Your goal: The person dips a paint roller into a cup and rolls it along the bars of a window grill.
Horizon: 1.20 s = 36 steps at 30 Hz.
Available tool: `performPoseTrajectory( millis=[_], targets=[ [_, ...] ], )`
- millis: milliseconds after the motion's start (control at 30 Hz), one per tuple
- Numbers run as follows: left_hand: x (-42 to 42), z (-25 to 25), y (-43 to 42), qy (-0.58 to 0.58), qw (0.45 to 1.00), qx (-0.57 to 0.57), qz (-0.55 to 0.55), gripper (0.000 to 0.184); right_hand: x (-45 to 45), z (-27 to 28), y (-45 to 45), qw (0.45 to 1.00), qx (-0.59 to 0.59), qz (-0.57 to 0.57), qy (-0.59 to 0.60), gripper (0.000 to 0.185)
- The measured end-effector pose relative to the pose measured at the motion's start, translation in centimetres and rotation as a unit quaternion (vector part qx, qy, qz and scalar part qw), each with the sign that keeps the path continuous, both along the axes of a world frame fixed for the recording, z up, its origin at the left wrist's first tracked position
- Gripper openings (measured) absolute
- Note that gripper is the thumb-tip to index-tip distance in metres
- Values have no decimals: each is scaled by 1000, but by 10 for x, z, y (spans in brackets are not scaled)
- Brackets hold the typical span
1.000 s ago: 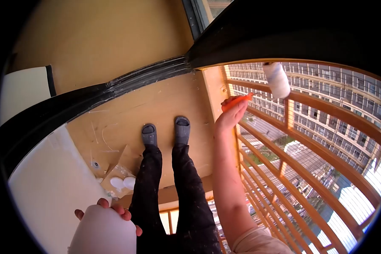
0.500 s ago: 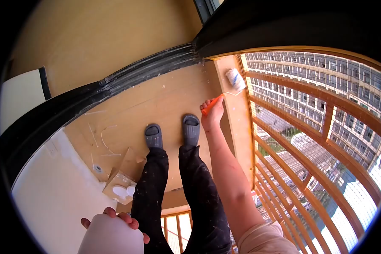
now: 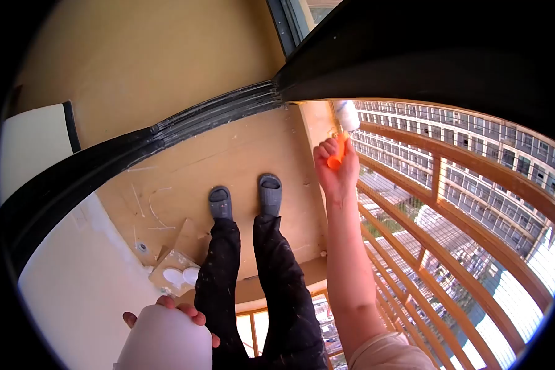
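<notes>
My right hand (image 3: 337, 174) is wrapped round the orange handle of a small paint roller (image 3: 347, 115). The roller's white sleeve points away from me, near the top of the wooden ledge by the railing. At the bottom, my left hand (image 3: 194, 316) curls its fingers over the far side of a smooth white container (image 3: 165, 342). That container hides most of the hand, and what is inside cannot be seen.
Wooden railing bars (image 3: 468, 221) with mesh run along the right, buildings beyond. A black door track (image 3: 219, 110) crosses the floor ahead. At left are a white wall (image 3: 80, 290), a cardboard piece (image 3: 188, 243) and white discs (image 3: 174, 277). My slippered feet (image 3: 270, 194) stand between.
My right hand has moved right and slightly forward with the paint roller, which now stands more upright in view, its sleeve against the railing side. The left hand keeps its hold on the container.
</notes>
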<state>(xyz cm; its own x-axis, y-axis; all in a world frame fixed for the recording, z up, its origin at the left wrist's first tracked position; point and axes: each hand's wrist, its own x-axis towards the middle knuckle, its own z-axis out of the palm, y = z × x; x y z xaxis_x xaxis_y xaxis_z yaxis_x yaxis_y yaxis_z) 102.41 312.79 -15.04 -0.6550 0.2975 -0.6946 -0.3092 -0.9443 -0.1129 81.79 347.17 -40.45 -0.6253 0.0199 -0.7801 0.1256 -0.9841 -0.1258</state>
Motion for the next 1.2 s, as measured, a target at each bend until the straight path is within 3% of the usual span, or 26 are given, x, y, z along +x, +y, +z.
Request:
performPoseTrajectory(
  millis=[67,100,133,200,267,300,367,400,467,533,633,800,867,933,967,1067,1133,1200],
  targets=[
    [-4,14,1,21,1000,15,4,80,13,49,2,998,-38,-9,50,29],
    [-8,21,1,35,999,3,-30,71,21,68,0,998,-38,-7,53,29],
    [-9,29,1,49,997,-11,-64,61,29,84,-5,997,51,49,33,29],
    [-5,38,1,48,997,-8,-62,61,42,92,-16,971,202,126,-7,29],
    [-5,45,3,52,997,-7,-61,62,47,78,-28,910,349,210,-79,30],
    [-5,48,6,60,996,-5,-60,62,51,57,-27,911,348,208,-75,30],
    [-2,45,6,71,996,-7,-62,62,62,-9,-21,743,534,373,-154,25],
    [2,42,5,67,996,-12,-63,63,66,-42,-16,746,531,371,-154,25],
    [8,36,2,61,996,-19,-68,63,64,-94,1,455,781,420,-76,28],
    [13,33,-3,39,995,-32,-82,66,27,-59,5,448,742,484,-121,32],
    [27,26,-5,35,995,-38,-84,67,33,-88,38,462,798,373,-105,30],
    [21,48,0,58,995,-9,-81,67,66,-23,51,468,813,347,-24,31],
    [17,63,-1,76,993,4,-90,67,75,31,46,475,766,429,-65,26],
    [17,80,-3,88,992,38,-81,71,88,80,34,565,702,426,-83,25],
    [18,92,-3,113,989,8,-95,75,92,114,28,576,700,415,-76,25],
    [20,152,-14,109,984,-56,-132,78,114,235,-3,592,720,359,-43,26],
    [16,195,-13,138,977,-54,-152,76,129,283,-8,603,731,318,-23,27],
    [13,241,1,30,998,38,-31,76,142,312,2,566,766,306,16,30]
  ],
)
